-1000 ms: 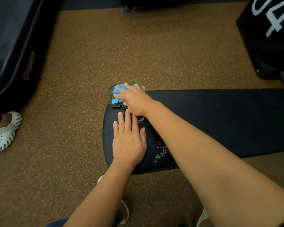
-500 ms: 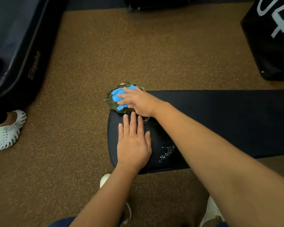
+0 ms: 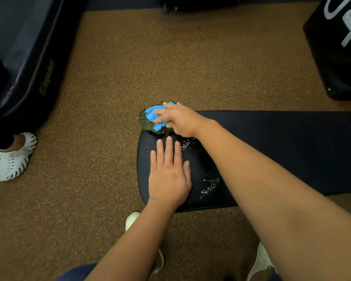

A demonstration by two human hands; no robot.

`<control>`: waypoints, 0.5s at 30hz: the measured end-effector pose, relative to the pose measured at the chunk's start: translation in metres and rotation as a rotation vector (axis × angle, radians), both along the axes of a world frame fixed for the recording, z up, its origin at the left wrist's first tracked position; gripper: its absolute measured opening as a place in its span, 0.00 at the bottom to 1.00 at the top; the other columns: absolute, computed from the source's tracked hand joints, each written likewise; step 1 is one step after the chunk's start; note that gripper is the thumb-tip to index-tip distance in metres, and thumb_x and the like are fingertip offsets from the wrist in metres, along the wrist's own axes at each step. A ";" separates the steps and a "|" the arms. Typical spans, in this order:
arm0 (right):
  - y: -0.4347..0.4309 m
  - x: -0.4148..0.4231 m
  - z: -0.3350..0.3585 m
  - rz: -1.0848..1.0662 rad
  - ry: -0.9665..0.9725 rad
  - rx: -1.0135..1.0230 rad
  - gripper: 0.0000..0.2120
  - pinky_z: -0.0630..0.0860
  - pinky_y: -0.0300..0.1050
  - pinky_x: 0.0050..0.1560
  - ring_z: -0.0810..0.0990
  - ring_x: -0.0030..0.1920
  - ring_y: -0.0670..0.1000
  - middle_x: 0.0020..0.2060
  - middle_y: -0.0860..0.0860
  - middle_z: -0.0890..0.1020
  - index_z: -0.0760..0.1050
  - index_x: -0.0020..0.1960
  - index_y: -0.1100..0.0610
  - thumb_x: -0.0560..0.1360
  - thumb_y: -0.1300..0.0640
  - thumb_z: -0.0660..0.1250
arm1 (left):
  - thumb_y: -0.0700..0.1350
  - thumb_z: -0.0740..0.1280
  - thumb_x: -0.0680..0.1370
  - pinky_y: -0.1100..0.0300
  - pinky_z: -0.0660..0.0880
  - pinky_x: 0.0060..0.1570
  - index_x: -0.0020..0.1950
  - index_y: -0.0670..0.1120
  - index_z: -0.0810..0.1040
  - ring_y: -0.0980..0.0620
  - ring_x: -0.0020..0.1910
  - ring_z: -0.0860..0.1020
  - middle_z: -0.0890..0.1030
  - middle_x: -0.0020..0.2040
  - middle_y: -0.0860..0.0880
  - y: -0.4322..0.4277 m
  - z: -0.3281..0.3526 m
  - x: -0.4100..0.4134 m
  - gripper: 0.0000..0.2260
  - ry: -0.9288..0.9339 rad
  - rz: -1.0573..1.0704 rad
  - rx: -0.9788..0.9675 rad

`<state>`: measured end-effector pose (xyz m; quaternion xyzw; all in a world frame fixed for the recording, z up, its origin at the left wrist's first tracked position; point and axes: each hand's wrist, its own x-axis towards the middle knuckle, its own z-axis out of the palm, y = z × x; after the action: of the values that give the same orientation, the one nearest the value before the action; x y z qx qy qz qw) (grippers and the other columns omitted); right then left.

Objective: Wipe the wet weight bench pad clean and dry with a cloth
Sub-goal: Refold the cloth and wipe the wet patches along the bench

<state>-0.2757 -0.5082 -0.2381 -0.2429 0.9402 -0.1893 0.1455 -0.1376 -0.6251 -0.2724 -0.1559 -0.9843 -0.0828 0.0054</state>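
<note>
Cloth (image 3: 151,121), blue-and-green wad: soft, light, probably damp; sits on the far corner of the black weight bench pad (image 3: 292,151), right hand (image 3: 179,120) pressing flat-fingered across its top, likely the best hold; left hand (image 3: 168,177) spread flat beside water droplets (image 3: 210,187).

I count one bench pad (image 3: 282,151), and I place everything else from it. Two hands of mine are at its rounded end: my left hand (image 3: 169,175) lies flat on it, and my right hand (image 3: 180,119) is on the one cloth (image 3: 150,120), a single blue-and-green bundle at the pad's far corner. Two patches of droplets (image 3: 210,185) glisten on the pad, the second beside my left fingertips. On the near side of the pad are two pale shoes (image 3: 261,260). Well left of the pad are two white clogs (image 3: 12,159), one cut off by the picture's edge. Beyond the pad's far right stands one black box (image 3: 336,47) with white numerals.
</note>
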 end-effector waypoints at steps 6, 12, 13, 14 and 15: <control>-0.017 0.012 0.003 0.097 0.000 0.050 0.19 0.42 0.55 0.74 0.48 0.77 0.52 0.75 0.45 0.61 0.68 0.71 0.49 0.81 0.61 0.56 | 0.52 0.50 0.80 0.40 0.56 0.71 0.74 0.39 0.64 0.37 0.75 0.58 0.63 0.75 0.39 -0.001 0.001 0.000 0.27 -0.010 0.017 0.008; -0.002 0.016 0.004 -0.016 0.061 0.141 0.19 0.42 0.64 0.72 0.47 0.77 0.54 0.77 0.47 0.56 0.63 0.73 0.45 0.82 0.49 0.52 | 0.54 0.47 0.80 0.40 0.52 0.72 0.76 0.42 0.62 0.40 0.76 0.54 0.60 0.76 0.42 -0.001 0.000 0.001 0.27 -0.035 0.015 -0.019; -0.006 0.018 0.002 -0.033 0.082 0.147 0.20 0.42 0.65 0.72 0.47 0.77 0.55 0.77 0.48 0.55 0.62 0.73 0.43 0.82 0.45 0.52 | 0.54 0.47 0.80 0.40 0.52 0.72 0.76 0.42 0.61 0.40 0.76 0.54 0.60 0.77 0.42 -0.002 -0.001 0.001 0.27 -0.038 0.018 -0.020; -0.009 0.019 0.000 -0.052 0.107 0.143 0.22 0.43 0.66 0.72 0.47 0.77 0.55 0.77 0.48 0.54 0.60 0.74 0.42 0.81 0.42 0.51 | 0.54 0.47 0.80 0.39 0.53 0.72 0.76 0.42 0.61 0.40 0.76 0.54 0.61 0.76 0.42 -0.002 -0.001 0.001 0.27 -0.040 0.020 -0.020; -0.013 0.019 -0.004 -0.079 0.127 0.141 0.25 0.43 0.66 0.72 0.47 0.77 0.56 0.77 0.49 0.52 0.56 0.75 0.40 0.79 0.38 0.51 | 0.54 0.46 0.80 0.39 0.53 0.72 0.76 0.42 0.61 0.40 0.76 0.54 0.61 0.76 0.42 -0.002 -0.001 0.001 0.27 -0.043 0.020 -0.019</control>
<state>-0.2564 -0.5209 -0.2418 -0.2064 0.9673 -0.1125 0.0949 -0.1362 -0.6271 -0.2734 -0.1442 -0.9864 -0.0766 -0.0165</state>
